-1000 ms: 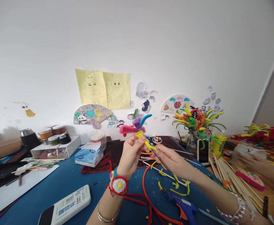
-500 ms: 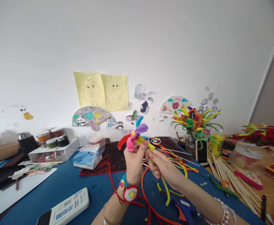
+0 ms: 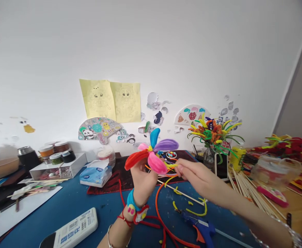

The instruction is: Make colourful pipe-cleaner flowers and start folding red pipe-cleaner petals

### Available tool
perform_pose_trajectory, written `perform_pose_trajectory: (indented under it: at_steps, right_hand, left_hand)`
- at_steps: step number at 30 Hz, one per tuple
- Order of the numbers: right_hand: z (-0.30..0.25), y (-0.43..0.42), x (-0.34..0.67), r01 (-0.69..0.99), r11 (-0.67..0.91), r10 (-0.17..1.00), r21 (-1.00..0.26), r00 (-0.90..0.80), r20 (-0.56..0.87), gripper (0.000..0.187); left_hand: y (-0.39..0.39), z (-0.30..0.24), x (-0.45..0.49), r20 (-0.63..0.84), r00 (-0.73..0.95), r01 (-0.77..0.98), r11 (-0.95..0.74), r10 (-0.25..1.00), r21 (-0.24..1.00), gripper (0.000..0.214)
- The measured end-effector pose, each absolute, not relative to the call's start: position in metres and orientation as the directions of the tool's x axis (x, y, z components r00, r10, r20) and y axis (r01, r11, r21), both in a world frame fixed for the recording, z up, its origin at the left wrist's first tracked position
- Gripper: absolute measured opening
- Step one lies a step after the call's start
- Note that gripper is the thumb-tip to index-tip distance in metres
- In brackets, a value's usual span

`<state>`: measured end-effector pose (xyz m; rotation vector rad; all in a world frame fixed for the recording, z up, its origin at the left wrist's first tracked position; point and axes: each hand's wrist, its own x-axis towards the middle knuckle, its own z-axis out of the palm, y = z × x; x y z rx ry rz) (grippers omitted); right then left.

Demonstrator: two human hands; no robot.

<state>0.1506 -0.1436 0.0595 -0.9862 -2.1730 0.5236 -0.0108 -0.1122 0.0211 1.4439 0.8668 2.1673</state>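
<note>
Blue table (image 3: 89, 203) below, and it is busy. A tissue pack (image 3: 95, 174) sits to the left, paint jars (image 3: 55, 153) behind it on a clear box, and a white remote (image 3: 73, 229) lies at the near edge. On the right stands a vase of fuzzy-wire blooms (image 3: 214, 132) with a phone (image 3: 220, 165) propped against it and wooden sticks (image 3: 246, 187) beside that. A glue gun (image 3: 199, 229) lies under the right forearm, beside a loop of orange wire (image 3: 161, 213) and some yellow scraps.

Nothing blocks the flower (image 3: 152, 153). It is held up over the middle of the table, in front of the wall. The left hand (image 3: 140, 179) is closed around it from beneath, hiding the stem. The right hand (image 3: 199, 177) reaches in from the right, fingertips at a yellow strand at the flower's base. It is blurred, so I cannot tell whether they pinch it.

The petals fan open towards the camera: orange points left and down, blue straight up, purple right, pink forward and down. The widest span, orange to purple, runs left to right, rising slightly.
</note>
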Motion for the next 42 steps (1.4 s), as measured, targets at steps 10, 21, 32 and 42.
perform_pose_trajectory:
  at_steps: [10, 21, 32, 42]
  right_hand:
    - [0.051, -0.109, 0.151, 0.352, 0.714, 0.65, -0.605, -0.654, 0.387, 0.03]
    - [0.018, -0.134, 0.12, 0.364, 0.617, 0.777, -0.698, -0.422, 0.467, 0.027]
    - [0.05, -0.147, 0.144, 0.509, 0.645, 0.764, -0.57, -0.447, 0.465, 0.031]
    - [0.036, -0.123, 0.145, 0.349, 0.682, 0.701, -0.643, -0.563, 0.437, 0.028]
  left_hand:
    - [-0.113, 0.031, -0.009, 0.414, -0.053, -0.688, -0.333, 0.909, 0.645, 0.02]
    - [-0.114, 0.024, 0.0, 0.55, -0.379, -0.279, -0.658, 0.744, 0.699, 0.015]
    - [-0.123, 0.025, -0.006, 0.661, -0.389, -0.054, -0.732, 0.642, 0.679, 0.021]
    - [-0.122, 0.033, -0.005, 0.449, -0.035, -0.666, -0.356, 0.893, 0.656, 0.018]
